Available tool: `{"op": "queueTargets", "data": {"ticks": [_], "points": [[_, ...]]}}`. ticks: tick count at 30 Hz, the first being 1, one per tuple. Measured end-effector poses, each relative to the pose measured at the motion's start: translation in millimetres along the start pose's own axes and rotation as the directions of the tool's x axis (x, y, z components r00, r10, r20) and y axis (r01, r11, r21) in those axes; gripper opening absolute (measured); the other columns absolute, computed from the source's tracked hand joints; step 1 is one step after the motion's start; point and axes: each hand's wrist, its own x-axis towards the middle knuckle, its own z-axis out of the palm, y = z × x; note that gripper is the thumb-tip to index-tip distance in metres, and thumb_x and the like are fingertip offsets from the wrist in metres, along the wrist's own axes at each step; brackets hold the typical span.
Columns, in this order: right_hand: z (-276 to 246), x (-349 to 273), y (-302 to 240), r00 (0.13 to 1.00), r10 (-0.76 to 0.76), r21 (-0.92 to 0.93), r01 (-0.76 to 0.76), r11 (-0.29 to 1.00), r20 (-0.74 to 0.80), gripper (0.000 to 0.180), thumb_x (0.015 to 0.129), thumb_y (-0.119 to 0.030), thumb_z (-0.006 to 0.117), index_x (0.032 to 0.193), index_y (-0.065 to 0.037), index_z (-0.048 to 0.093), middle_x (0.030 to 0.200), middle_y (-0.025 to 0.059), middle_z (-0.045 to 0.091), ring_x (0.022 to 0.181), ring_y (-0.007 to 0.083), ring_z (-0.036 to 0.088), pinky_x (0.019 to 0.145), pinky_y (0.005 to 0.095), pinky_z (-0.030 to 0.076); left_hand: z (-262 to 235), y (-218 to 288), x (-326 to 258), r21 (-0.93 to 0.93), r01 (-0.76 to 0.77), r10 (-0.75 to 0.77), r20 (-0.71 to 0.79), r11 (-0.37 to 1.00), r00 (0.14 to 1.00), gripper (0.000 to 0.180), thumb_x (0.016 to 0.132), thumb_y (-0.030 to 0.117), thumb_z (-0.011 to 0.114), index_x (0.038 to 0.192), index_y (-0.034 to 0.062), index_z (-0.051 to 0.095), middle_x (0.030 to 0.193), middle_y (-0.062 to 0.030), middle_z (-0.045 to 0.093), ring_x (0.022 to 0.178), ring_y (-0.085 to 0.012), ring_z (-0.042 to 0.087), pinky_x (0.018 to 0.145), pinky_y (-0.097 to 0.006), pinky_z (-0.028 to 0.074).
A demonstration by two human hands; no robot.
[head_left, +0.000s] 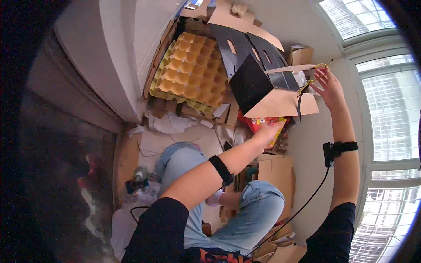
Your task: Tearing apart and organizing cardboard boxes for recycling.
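A large cardboard box [252,85], black outside with brown inner flaps, lies tilted with its flaps spread. My right hand [330,87] is raised at its right side, fingers apart, beside a yellow-and-black cord [322,66] tied at the flaps; the fingertips touch or nearly touch the cord. A round white object [299,78] shows at the opening behind them. Below the box, my left hand [268,133] is closed on a red and yellow package [258,124], which is partly covered by the hand and box; its fingertips are hidden.
Stacked egg trays [193,65] stand left of the box. A brown carton [276,175] leans below my left hand, and torn cardboard [280,247] lies at the lower right. A barred window [386,105] is to the right, with white wall beside it. My bent knees take up the lower middle.
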Motion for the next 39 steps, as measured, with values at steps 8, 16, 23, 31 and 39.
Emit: {"op": "queueTargets", "data": {"ticks": [8,16,23,31,39], "points": [[4,-26,-27,0.99,-0.14,-0.11,0.14,0.984,0.009,0.028,0.094,-0.028,0.046,0.112,-0.008,0.055,0.111,0.0029,0.058,0.105,0.0139,0.051,0.086,0.0352,0.045,-17,18,26,-0.518,-0.461,0.333,-0.324,0.721,0.885,0.026,0.086,0.025,0.058,0.104,0.0075,0.056,0.096,-0.0048,0.059,0.085,-0.0134,0.058,0.068,-0.028,0.051],[13,-44,-40,0.979,-0.189,-0.425,0.206,0.882,0.081,0.028,0.094,-0.03,0.047,0.11,-0.009,0.058,0.103,0.0003,0.062,0.102,0.0102,0.053,0.087,0.0304,0.04,-29,34,18,-0.597,-0.521,0.405,-0.33,0.61,0.853,0.028,0.086,0.013,0.052,0.111,0.0005,0.048,0.105,-0.0149,0.058,0.09,-0.0295,0.062,0.08,-0.042,0.054],[7,-46,-49,0.93,-0.341,-0.637,0.347,0.689,0.138,0.029,0.091,-0.027,0.054,0.093,-0.001,0.066,0.084,0.0017,0.062,0.08,0.0066,0.053,0.073,0.0205,0.041,-33,41,7,-0.496,-0.6,0.458,-0.389,0.627,0.8,0.028,0.084,0.01,0.054,0.109,-0.0012,0.049,0.104,-0.0142,0.057,0.092,-0.0286,0.061,0.079,-0.043,0.054],[5,-52,-65,0.861,-0.495,-0.599,0.46,0.656,0.119,0.024,0.085,-0.023,0.064,0.092,0.0,0.066,0.075,-0.0001,0.063,0.067,0.0056,0.055,0.059,0.0202,0.042,-30,28,24,-0.414,-0.6,0.442,-0.419,0.685,0.794,0.032,0.086,0.014,0.055,0.113,-0.001,0.047,0.107,-0.014,0.057,0.094,-0.0279,0.061,0.078,-0.043,0.055],[11,-70,-69,0.886,-0.453,-0.479,0.44,0.759,0.095,0.023,0.085,-0.02,0.063,0.097,-0.001,0.066,0.086,0.0005,0.064,0.082,0.006,0.055,0.075,0.0203,0.041,-38,24,33,-0.432,-0.628,0.504,-0.376,0.647,0.777,0.032,0.086,0.011,0.054,0.115,0.0015,0.045,0.111,-0.0123,0.054,0.097,-0.0271,0.059,0.076,-0.042,0.056]]}}
